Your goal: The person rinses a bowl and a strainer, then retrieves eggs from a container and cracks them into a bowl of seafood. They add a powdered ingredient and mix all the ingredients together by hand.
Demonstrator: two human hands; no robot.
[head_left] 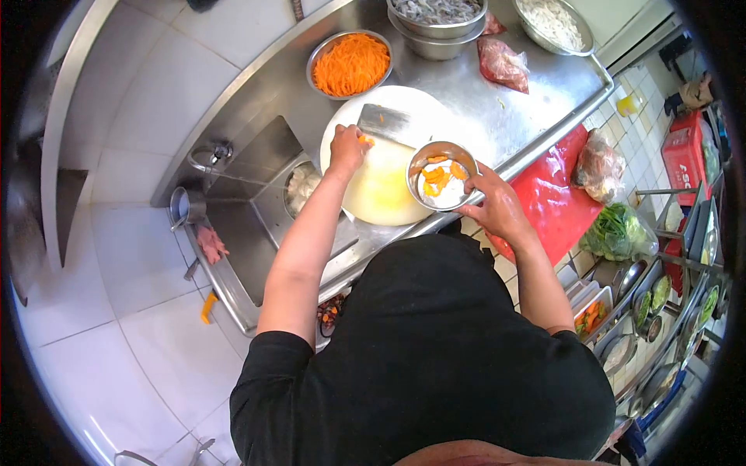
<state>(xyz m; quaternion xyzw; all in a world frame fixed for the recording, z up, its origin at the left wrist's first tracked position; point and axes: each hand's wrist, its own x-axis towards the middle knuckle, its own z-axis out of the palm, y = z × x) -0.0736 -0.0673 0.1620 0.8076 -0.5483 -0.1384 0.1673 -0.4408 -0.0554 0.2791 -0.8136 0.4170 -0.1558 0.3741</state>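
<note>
A round white cutting board (396, 171) lies on the steel counter, with a yellow stain near its front. My left hand (349, 149) is over the board's left side, its fingers closed on small orange pieces. Beside it a cleaver (386, 124) rests flat on the board. My right hand (497, 203) grips the rim of a small metal bowl (414, 185) at the board's right edge. Orange slices (437, 180) lie inside the bowl, over something white.
A bowl of shredded carrot (351, 65) stands behind the board. Farther back are stacked bowls (437, 45), bagged meat (503, 65) and a colander (555, 26). The sink (268, 233) is at left. A red plastic sheet (544, 194) and bagged greens (620, 233) lie at right.
</note>
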